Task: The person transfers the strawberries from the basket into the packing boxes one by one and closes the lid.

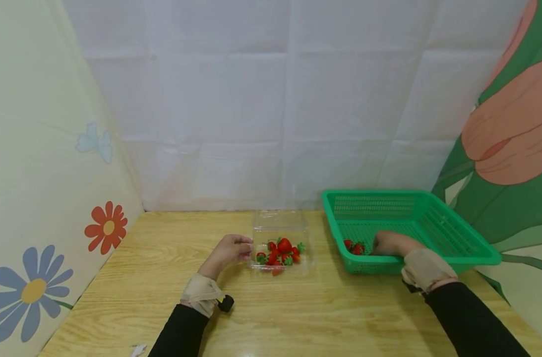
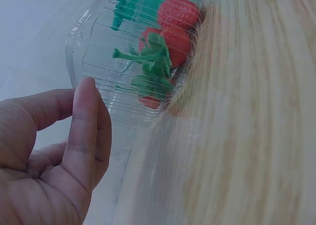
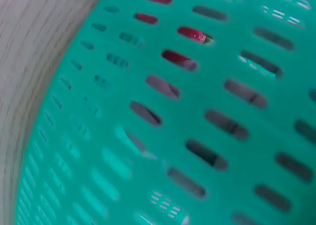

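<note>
Some strawberries (image 3: 192,34) behind slotted basket wall (image 3: 180,119)

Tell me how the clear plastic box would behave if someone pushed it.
The box looks thin-walled and see-through, so it would probably flex when squeezed. Low and flat on the table, it would likely slide rather than tip. Strawberries heaped inside may shift.

A wood-grain bench (image 1: 306,317) fills a small screened booth, a makeshift set whose wider building cannot be told. A creased white sheet (image 1: 235,99) hangs behind the bench, with a cream flower-printed panel (image 1: 38,173) along the bench's left side and a panel of large pink blooms (image 1: 511,139) on its right.
</note>
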A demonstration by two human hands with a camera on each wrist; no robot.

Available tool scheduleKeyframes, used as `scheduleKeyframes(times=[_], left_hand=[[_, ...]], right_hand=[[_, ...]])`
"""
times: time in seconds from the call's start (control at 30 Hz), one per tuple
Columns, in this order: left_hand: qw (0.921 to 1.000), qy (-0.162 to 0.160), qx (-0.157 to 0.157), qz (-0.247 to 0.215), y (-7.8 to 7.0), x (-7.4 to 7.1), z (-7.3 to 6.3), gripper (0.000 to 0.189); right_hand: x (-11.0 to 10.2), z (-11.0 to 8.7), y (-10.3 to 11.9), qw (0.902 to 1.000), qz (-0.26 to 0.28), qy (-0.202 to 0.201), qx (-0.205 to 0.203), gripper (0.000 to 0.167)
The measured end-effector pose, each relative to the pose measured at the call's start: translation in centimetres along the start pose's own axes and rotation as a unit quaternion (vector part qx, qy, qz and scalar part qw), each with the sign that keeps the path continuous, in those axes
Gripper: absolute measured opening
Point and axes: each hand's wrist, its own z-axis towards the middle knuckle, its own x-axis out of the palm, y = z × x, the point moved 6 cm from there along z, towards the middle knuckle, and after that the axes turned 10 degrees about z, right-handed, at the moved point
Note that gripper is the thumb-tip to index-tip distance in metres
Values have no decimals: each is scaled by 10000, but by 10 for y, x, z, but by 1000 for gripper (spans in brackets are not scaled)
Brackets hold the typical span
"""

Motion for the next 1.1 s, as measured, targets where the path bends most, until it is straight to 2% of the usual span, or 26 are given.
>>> scheduleKeyframes(times=[0.2, 0.5, 0.7, 0.9, 1.1], left_hand=[[10000, -36, -54, -36, -1, -1, 0, 30], [10000, -46, -57, 46, 0, -1, 1, 29], [9999, -54, -92, 33, 1, 0, 2, 29], [10000, -31, -50, 12, 1, 0, 1, 30], [10000, -6, -47, -7, 0, 0, 1, 31]], right_hand=[[-12, -8, -2, 9999, 20, -132, 5, 13], [-24, -18, 12, 9994, 71, -262, -230, 18], [-35, -27, 38, 9982, -48, -413, -427, 14], [-39, -34, 67, 9959, -181, -550, -689, 26], [-37, -33, 94, 9918, -258, -735, -1014, 16]])
